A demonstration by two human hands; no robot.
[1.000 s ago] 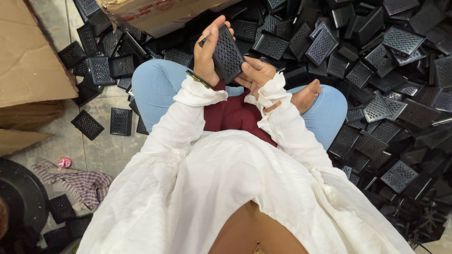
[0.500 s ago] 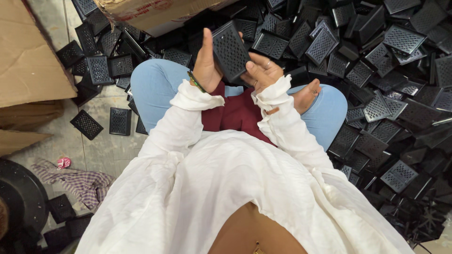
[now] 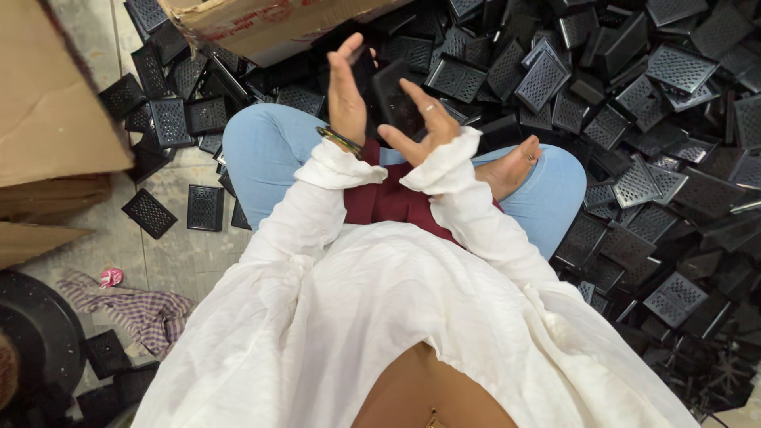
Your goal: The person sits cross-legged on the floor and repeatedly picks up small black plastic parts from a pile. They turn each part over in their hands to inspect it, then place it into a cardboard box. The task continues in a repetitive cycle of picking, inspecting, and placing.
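I sit cross-legged on the floor in blue jeans and a white top. My left hand (image 3: 346,93) is raised with flat fingers against the left side of a black perforated plastic piece (image 3: 392,99). My right hand (image 3: 424,127) cups the same piece from below and the right, fingers spread. The piece stands edge-up between both palms, above my knees. A green bangle sits on my left wrist.
A large heap of black perforated plastic pieces (image 3: 634,119) covers the floor ahead and to the right. A cardboard box (image 3: 269,28) lies ahead, more cardboard (image 3: 47,119) to the left. A checked cloth (image 3: 139,309) and a dark round object (image 3: 32,341) lie lower left.
The black piece has turned from face-on to edge-on between my hands. My left hand opened flat against it and my right hand shifted under it.
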